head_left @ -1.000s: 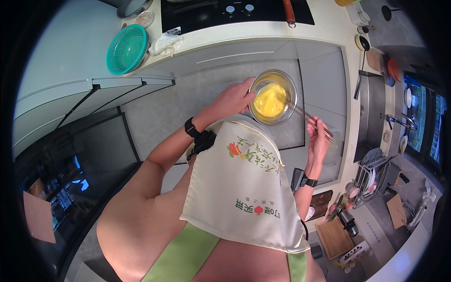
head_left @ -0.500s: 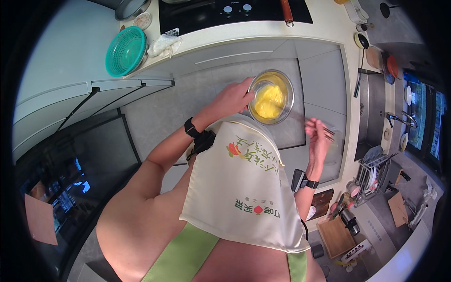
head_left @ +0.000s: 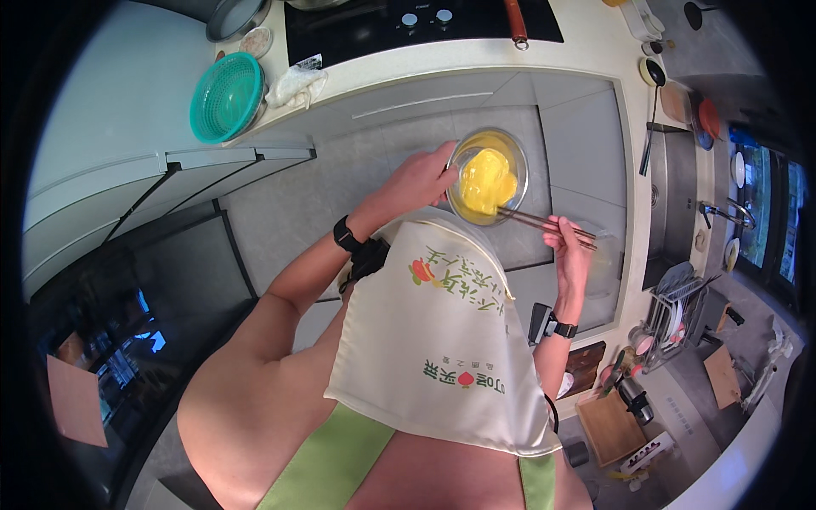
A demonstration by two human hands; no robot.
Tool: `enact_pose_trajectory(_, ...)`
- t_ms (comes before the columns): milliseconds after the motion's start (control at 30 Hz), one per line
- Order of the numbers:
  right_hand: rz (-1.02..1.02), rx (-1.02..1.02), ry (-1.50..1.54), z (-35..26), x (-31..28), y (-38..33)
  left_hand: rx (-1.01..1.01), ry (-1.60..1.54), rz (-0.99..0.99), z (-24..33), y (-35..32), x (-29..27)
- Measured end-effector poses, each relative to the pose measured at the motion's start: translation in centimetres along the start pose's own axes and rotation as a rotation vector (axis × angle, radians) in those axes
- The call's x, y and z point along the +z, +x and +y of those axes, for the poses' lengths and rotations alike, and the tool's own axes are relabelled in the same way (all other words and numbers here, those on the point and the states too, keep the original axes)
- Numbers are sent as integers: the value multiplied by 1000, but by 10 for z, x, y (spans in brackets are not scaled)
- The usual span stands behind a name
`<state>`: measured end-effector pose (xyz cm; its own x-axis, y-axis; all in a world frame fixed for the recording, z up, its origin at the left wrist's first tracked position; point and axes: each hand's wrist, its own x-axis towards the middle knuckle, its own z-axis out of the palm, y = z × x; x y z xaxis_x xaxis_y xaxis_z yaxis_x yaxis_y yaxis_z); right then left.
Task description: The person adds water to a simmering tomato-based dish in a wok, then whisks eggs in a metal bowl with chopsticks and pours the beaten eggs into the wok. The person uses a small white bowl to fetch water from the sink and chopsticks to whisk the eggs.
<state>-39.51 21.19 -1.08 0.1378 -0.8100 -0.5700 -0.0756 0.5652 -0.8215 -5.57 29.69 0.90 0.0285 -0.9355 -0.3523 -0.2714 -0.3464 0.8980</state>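
Note:
My left hand (head_left: 424, 180) grips the rim of a round metal bowl (head_left: 524, 174), held in the air over the floor and tilted so that its inside shows. Yellow beaten egg (head_left: 487, 180) lies in the bowl. From the right, my right hand (head_left: 569, 246) holds a pair of dark chopsticks (head_left: 544, 223), its fingers closed round their upper part. The tips of the chopsticks dip into the egg at the bowl's lower right.
Ahead, a black cooktop (head_left: 382, 32) is set in the pale counter (head_left: 374, 78). A teal colander (head_left: 226, 98) and a white cloth (head_left: 296, 87) sit at the counter's left. Off to the right are a sink (head_left: 673, 183), a dish rack (head_left: 676, 310) and a wooden board (head_left: 610, 427).
The chopsticks, blurred by motion before, now show sharply with their tips in the egg. The egg's surface has shifted shape. My left hand and the bowl have hardly moved.

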Motion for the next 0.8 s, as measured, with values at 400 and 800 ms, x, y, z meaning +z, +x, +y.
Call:
enact_pose_trajectory(400, 10, -82, 114, -3, 6, 6, -64, -43, 33, 8, -1, -1)
enact_pose_trajectory(800, -61, -83, 136, -5, 8, 13, -48, -41, 31, 2, 1, 2)
